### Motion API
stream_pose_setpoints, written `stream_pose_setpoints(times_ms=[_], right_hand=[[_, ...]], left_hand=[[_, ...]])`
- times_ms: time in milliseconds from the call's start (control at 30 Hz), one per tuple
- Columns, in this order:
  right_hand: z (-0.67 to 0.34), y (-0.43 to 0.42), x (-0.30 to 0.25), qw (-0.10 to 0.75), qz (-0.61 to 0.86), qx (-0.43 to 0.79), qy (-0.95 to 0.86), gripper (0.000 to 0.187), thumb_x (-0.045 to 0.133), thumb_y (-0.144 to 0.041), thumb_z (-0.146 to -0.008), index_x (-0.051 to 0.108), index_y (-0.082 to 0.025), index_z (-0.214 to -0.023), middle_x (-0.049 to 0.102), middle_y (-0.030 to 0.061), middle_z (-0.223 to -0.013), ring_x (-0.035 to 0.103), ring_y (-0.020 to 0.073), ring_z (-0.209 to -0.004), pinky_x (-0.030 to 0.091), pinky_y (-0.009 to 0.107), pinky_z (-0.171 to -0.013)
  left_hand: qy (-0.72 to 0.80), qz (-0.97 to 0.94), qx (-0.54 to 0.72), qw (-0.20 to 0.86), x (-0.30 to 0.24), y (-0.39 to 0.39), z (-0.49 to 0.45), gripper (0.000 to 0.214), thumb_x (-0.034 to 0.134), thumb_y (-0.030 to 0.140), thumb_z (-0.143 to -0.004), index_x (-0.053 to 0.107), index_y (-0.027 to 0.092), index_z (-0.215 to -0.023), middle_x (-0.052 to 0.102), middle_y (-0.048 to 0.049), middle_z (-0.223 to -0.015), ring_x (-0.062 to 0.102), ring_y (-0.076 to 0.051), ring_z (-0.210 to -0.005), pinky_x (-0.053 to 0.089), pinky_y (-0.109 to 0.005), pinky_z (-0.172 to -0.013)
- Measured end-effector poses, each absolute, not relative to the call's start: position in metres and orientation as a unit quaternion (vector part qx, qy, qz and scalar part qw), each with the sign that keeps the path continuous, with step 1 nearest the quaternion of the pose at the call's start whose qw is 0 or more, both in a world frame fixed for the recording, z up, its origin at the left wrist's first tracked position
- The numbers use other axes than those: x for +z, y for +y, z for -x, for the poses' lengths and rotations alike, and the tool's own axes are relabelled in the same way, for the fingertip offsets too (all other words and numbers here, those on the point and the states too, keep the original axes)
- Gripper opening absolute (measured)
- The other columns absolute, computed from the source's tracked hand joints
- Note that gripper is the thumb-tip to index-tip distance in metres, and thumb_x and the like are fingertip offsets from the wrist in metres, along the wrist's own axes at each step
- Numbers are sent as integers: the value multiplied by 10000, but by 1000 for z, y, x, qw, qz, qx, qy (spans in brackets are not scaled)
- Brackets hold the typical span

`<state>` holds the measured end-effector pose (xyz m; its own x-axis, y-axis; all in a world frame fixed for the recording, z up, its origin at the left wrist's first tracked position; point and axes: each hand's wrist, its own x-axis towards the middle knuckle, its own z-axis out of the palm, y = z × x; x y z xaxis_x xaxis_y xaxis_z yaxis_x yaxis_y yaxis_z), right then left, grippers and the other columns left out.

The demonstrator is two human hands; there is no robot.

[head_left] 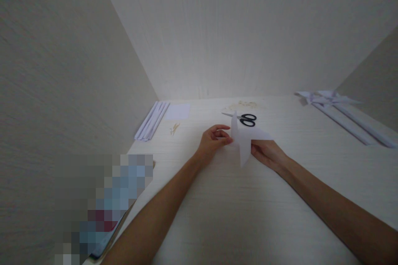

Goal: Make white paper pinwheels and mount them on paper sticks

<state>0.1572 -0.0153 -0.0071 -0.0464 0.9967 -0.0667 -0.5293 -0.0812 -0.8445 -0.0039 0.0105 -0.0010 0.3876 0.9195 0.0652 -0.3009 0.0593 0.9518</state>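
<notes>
A white paper pinwheel [245, 138], with flaps standing out from its middle, is held above the table between my hands. My left hand [214, 138] is closed at its left side, thumb and fingers pinching the edge of a flap. From the right, my right hand [266, 152] grips the paper from below; its fingertips are hidden behind it. Just beyond the paper lies a pair of scissors [248, 120] with black handles, its blades pointing left and partly covered by a flap.
Rolled paper sticks [152, 121] lie at the back left, beside a square paper sheet [178, 111] and small pale sticks [174, 128]. Pale small pieces [247, 104] are scattered behind the scissors. Paper pinwheels on sticks [342, 112] lie at right. A blurred-out item [121, 194] stands at left.
</notes>
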Motion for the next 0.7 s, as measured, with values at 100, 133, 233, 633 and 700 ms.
stream_pose_setpoints(times_ms=[100, 133, 233, 633, 700], right_hand=[[-157, -16, -7, 595, 363, 642, -320, 182, 700, -114, -520, 641, -180, -680, 664, -9, -701, 598, 107, -673, 488, 206, -649], [-157, -16, -7, 597, 367, 639, -316, 188, 702, -110, -517, 641, -178, -681, 664, -11, -707, 596, 101, -660, 486, 202, -642], [-156, -15, -8, 612, 377, 622, -311, 199, 708, -108, -506, 640, -171, -682, 658, -13, -704, 590, 88, -634, 480, 191, -624], [-156, -13, -12, 677, 455, 460, -350, 125, 711, -206, -534, 634, -178, -629, 613, -21, -557, 534, 90, -506, 436, 234, -521], [-156, -14, -11, 668, 485, 409, -389, 124, 706, -217, -549, 638, -170, -641, 627, -8, -574, 547, 103, -522, 439, 247, -531]], left_hand=[[305, -509, 478, 648, -2, 11, 4, 314, 708, 157, -549, 580, 163, -836, 578, 45, -635, 512, -45, -555, 374, -169, -543], [308, -511, 486, 639, -2, 11, 4, 301, 705, 156, -552, 582, 161, -827, 589, 36, -665, 529, -55, -595, 392, -181, -580], [321, -526, 505, 605, -2, 12, 2, 220, 681, 170, -580, 591, 150, -780, 618, 2, -760, 560, -89, -717, 417, -230, -708], [369, -546, 519, 544, -4, 11, 2, 173, 587, 164, -647, 654, 159, -806, 657, -55, -892, 584, -159, -861, 435, -312, -802], [365, -534, 516, 562, -4, 11, 0, 194, 597, 161, -632, 661, 159, -815, 666, -53, -888, 591, -163, -855, 431, -324, -817]])
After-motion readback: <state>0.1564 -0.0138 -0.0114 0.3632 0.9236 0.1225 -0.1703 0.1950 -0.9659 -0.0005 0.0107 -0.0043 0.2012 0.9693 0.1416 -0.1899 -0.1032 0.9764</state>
